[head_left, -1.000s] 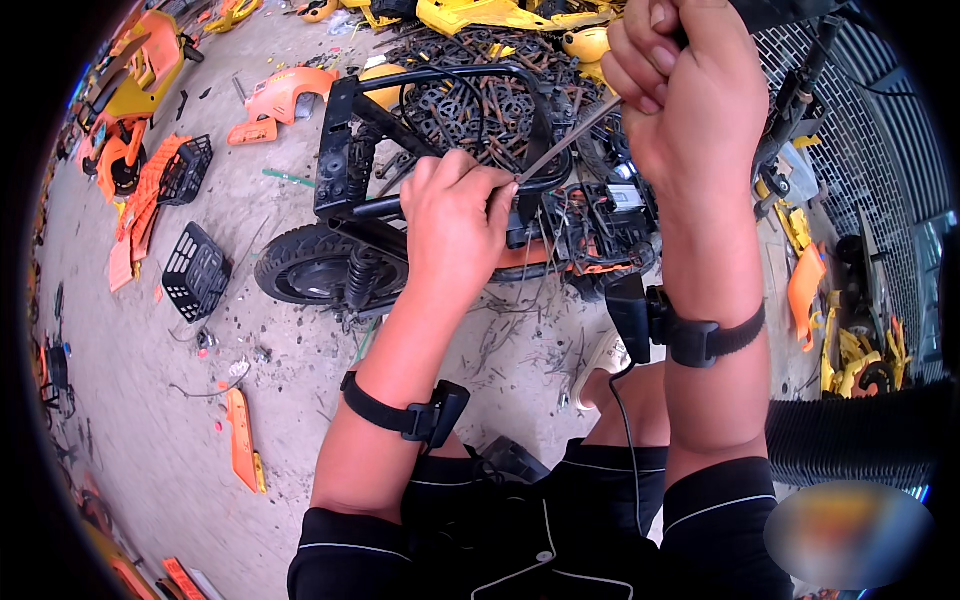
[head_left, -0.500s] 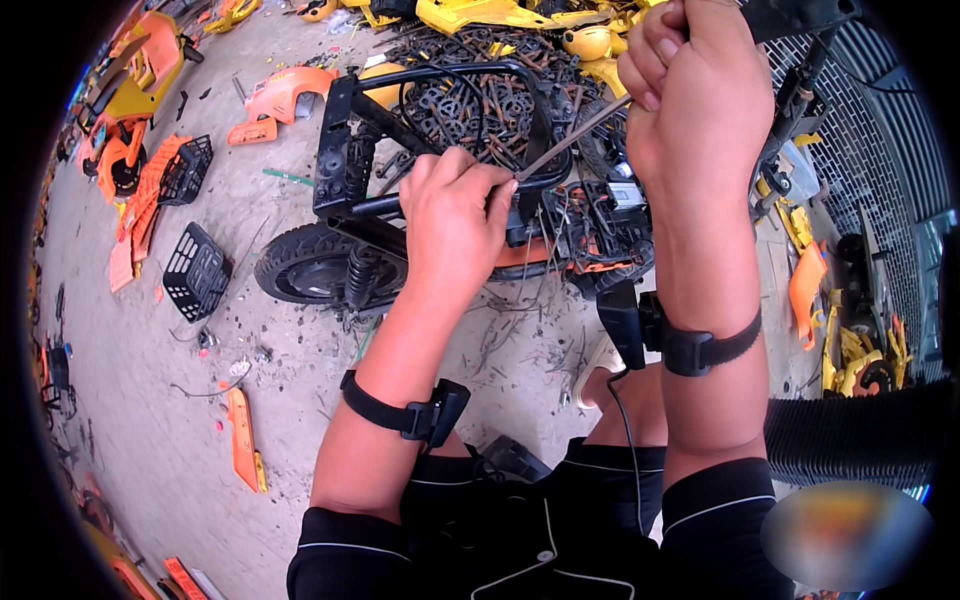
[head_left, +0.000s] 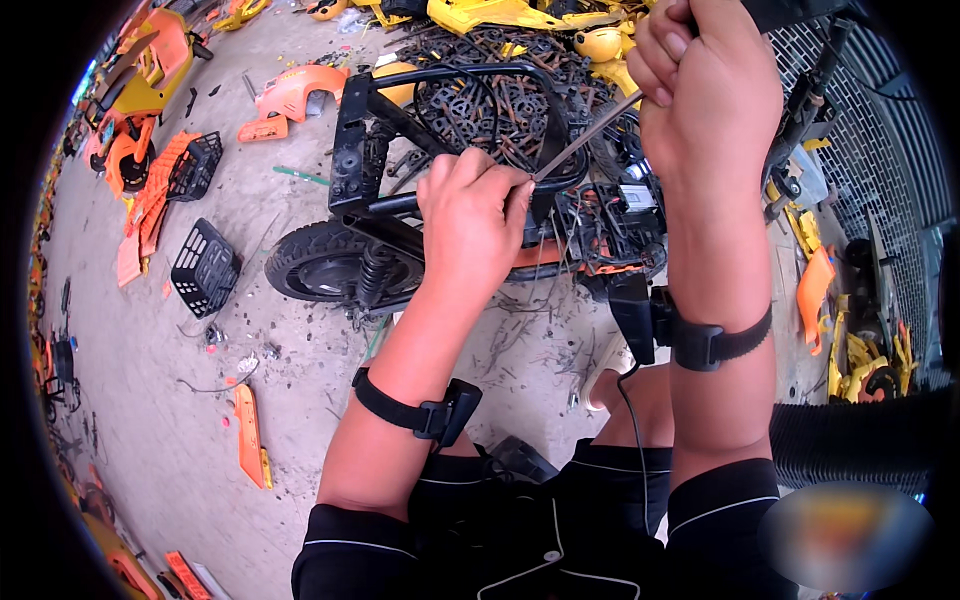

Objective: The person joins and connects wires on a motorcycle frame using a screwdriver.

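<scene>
My right hand (head_left: 712, 110) is raised at the upper right, its fingers closed around the upper end of a long, thin metal rod (head_left: 590, 136) that looks like a screwdriver shaft. Any handle is hidden in the fist. The rod slants down to the left, to my left hand (head_left: 468, 205), whose thumb and forefinger pinch its lower end. That hand lies over the black tubular frame (head_left: 450, 72) of a stripped electric scooter. The exact spot where the rod's tip rests is hidden by the fingers. Exposed wiring and electrical parts (head_left: 608, 220) sit right of the left hand.
The scooter's rear wheel (head_left: 310, 262) is below the frame's left end. Behind the frame lies a heap of dark metal parts (head_left: 520, 115). Black baskets (head_left: 205, 268) and orange panels (head_left: 248, 438) lie on the concrete floor. A dark upright post (head_left: 800, 110) stands right.
The whole scene has shifted slightly rightward in view. Both hands keep their grip on the rod, and its slant is about the same.
</scene>
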`<state>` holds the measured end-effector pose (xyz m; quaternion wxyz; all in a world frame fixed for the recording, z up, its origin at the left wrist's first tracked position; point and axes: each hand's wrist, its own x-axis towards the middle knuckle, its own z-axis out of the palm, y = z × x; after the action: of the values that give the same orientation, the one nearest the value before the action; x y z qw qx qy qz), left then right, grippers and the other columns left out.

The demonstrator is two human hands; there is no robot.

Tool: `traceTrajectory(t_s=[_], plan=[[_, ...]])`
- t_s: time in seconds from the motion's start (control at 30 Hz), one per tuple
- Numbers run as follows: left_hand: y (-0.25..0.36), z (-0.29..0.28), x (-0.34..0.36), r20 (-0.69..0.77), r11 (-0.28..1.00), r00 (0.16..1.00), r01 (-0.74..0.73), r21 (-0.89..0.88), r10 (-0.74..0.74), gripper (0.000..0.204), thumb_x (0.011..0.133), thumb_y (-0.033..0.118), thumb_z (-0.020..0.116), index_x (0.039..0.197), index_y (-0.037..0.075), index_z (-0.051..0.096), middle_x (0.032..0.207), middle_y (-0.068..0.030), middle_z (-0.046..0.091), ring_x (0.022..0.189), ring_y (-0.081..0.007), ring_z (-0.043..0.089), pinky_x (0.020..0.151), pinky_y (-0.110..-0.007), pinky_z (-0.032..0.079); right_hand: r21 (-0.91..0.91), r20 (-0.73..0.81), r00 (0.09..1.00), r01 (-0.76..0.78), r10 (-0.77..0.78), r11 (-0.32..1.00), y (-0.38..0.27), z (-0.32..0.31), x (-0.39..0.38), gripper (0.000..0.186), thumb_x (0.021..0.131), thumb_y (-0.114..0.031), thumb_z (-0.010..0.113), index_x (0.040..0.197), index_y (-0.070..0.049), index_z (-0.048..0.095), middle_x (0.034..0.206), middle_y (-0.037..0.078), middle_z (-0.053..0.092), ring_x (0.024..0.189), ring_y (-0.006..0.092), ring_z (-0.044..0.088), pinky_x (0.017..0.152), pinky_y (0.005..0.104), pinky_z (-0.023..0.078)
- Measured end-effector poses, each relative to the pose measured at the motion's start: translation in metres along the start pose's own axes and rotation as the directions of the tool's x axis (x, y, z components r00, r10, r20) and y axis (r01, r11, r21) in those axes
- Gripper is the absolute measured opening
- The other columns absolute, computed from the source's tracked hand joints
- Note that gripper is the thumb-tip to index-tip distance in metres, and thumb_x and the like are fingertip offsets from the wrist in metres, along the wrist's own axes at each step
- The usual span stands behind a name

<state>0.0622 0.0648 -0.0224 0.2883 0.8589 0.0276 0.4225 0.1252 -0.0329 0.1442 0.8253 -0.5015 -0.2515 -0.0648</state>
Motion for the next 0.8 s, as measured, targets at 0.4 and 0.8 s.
traceTrajectory(t_s=[0.4,0.8], plan=[[-0.001,-0.002,0.0,0.001,1.0,1.0,-0.012,-0.003,0.012,0.008,0.077,0.013,0.076,0.085,0.012,0.073,0.081,-0.0034,0.058,0.085,-0.0253,0.053,0.078,-0.038,0.04,0.109,0.649,0.756,-0.204,0.086,0.973,0.001,-0.025,0.016,0.043,0.103,-0.033,0.049,0.068,-0.01,0.044,0.052,-0.003,0.035,0.04,0.0068,0.025,0.038,0.0232,0.02],[-0.001,-0.002,0.0,0.003,1.0,1.0,-0.002,0.0,0.002,0.008,0.078,0.013,0.076,0.085,0.01,0.073,0.081,-0.0037,0.058,0.085,-0.0254,0.053,0.078,-0.038,0.04,0.079,0.325,0.946,-0.043,0.015,0.996,-0.002,0.0,0.001,0.039,0.099,-0.029,0.059,0.066,-0.01,0.048,0.051,-0.003,0.039,0.039,0.0069,0.029,0.037,0.0236,0.022]])
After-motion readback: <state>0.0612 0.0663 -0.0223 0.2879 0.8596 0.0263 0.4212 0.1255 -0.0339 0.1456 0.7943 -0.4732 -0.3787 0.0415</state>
